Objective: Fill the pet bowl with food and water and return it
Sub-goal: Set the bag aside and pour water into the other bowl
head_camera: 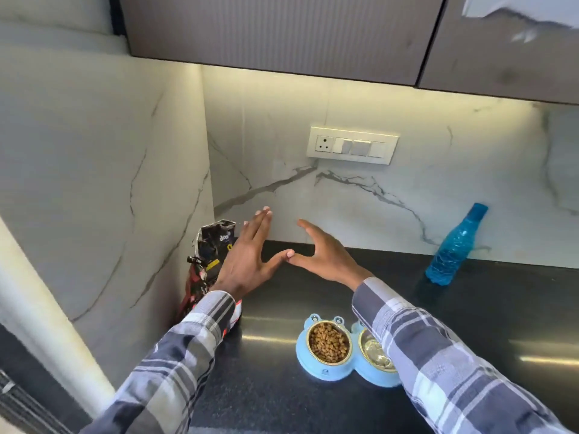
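Black glossy desk (470, 308), marble wall. Blue double bowl (316, 361): kibble loose, likely spillable; lift level by rim. Left hand (247, 261), right hand (326, 255): each grip wide, empty.

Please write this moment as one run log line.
hands: left hand and right hand open, empty | double pet bowl: kibble in left cup | blue bottle: upright, capped

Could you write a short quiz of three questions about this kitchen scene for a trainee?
1. True or false: the left cup of the pet bowl holds dry food.
2. The blue bottle is: A) lying flat B) standing, capped C) inside the bowl.
3. Which hand is nearest the food bag?

Key: 1 true. 2 B. 3 the left hand; the right hand is also open and empty.
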